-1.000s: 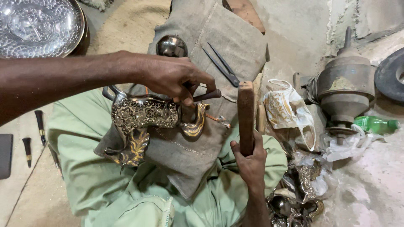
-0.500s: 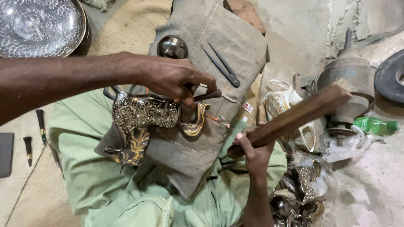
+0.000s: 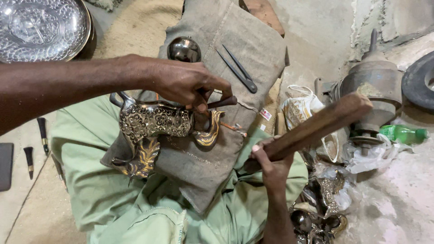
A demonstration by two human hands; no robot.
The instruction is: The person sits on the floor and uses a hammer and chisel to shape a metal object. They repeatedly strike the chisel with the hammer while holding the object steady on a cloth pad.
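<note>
Far left: embossed silver tray (image 3: 40, 28) on the floor, partly cut by the frame edge. Near left on the floor: a dark flat slab (image 3: 5, 166) at the edge, then two small dark-handled tools (image 3: 29, 161) lying apart from each other.

Left of centre: left hand (image 3: 185, 83), arm coming in from the left, fingers curled shut around a dark punch (image 3: 220, 102) whose end sticks out to the right of the fist. The hand sits on top of the engraved metal piece (image 3: 153, 122), a dark body with gold scrollwork and a brass curl at its right end. The piece rests on a grey burlap pad (image 3: 205, 156) spread across the person's lap, over green trousers (image 3: 95, 190).

Far centre, on the same pad: a polished metal ball (image 3: 184, 49), and just right of it a pair of dark dividers (image 3: 238, 70), legs slightly spread.

Right of centre: right hand (image 3: 271, 160) closed around the near end of a wooden mallet stick (image 3: 316, 126), which slants up and to the right, well apart from the punch.

Right: white plastic bag (image 3: 300, 110) behind the stick, a grey metal vessel (image 3: 373, 83) with a spout, a green plastic bottle (image 3: 402, 133) lying on its side, a black tyre-like ring (image 3: 418, 81) at the edge. Near right: a heap of small ornate metal parts (image 3: 318, 212).
</note>
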